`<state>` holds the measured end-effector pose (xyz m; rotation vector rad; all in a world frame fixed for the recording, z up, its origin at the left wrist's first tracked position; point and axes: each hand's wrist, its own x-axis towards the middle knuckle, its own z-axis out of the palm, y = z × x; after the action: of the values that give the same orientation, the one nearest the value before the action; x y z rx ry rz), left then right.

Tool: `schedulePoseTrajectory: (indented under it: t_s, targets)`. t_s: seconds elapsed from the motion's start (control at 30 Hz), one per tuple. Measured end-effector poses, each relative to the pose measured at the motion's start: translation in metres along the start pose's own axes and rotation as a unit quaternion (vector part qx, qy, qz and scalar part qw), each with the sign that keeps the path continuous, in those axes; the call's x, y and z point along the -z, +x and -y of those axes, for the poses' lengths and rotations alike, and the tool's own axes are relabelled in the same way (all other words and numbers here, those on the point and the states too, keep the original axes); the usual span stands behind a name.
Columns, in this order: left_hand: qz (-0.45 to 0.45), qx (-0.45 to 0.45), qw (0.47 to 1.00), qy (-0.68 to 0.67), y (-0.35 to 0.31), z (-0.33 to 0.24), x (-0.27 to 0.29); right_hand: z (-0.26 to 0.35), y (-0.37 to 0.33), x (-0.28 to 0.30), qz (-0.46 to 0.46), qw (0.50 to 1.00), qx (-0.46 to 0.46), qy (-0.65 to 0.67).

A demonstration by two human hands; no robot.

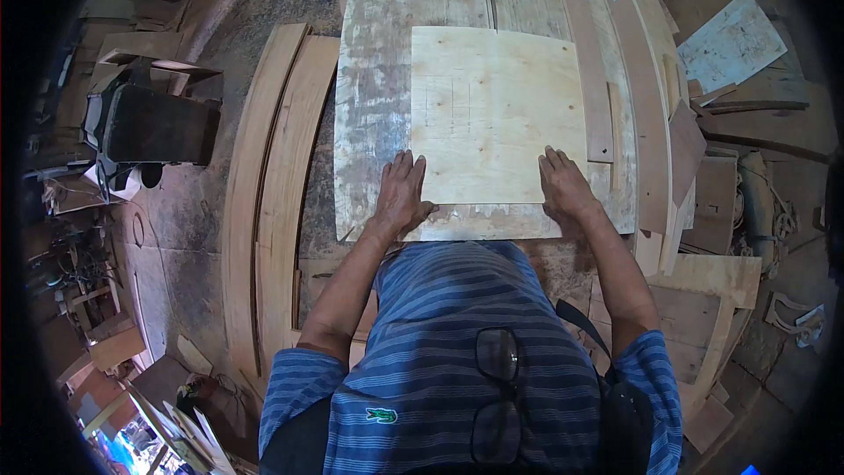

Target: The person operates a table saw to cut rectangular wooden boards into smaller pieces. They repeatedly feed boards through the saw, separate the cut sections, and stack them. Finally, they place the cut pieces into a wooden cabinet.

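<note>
A pale, nearly square plywood panel (497,114) lies flat on a worn wooden worktop (374,105) in front of me. Faint lines cross its left part. My left hand (404,189) rests at the panel's near left corner, fingers stretched forward along the left edge and thumb toward the near edge. At the near right corner, my right hand (565,183) lies with its fingers extended over the panel's right edge. Neither hand is wrapped around anything. A dark, narrow slot or strip (490,0) shows in the worktop beyond the panel's far edge.
Long wooden boards (281,149) lie to the left of the worktop. Narrow strips (593,62) and longer planks (642,114) run along its right side. A dark machine-like box (163,123) stands further left. A stained sheet (731,46) leans at the far right among offcuts.
</note>
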<state>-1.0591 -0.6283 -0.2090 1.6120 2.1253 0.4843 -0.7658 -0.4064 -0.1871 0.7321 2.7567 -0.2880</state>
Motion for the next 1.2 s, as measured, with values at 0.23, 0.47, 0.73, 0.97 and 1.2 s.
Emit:
schedulePoseTrajectory:
  t_s: [0.23, 0.47, 0.73, 0.97, 1.2]
  targets:
    - [0.004, 0.016, 1.0, -0.01, 0.012, 0.002, 0.002, -0.005, 0.014, 0.0, 0.012, 1.0, -0.004, -0.008]
    - [0.004, 0.017, 1.0, -0.012, 0.023, 0.007, 0.004, -0.007, 0.029, 0.006, 0.017, 1.0, 0.008, -0.025]
    - [0.009, 0.042, 0.999, -0.017, 0.038, 0.005, 0.012, -0.019, 0.04, 0.01, 0.017, 0.999, 0.029, -0.038]
    - [-0.003, 0.029, 0.999, -0.025, 0.049, 0.007, 0.018, -0.028, 0.051, 0.014, 0.006, 0.999, 0.025, -0.022]
    - [-0.014, 0.042, 0.999, -0.025, 0.063, 0.011, 0.019, -0.031, 0.066, 0.022, 0.012, 0.999, 0.014, -0.028]
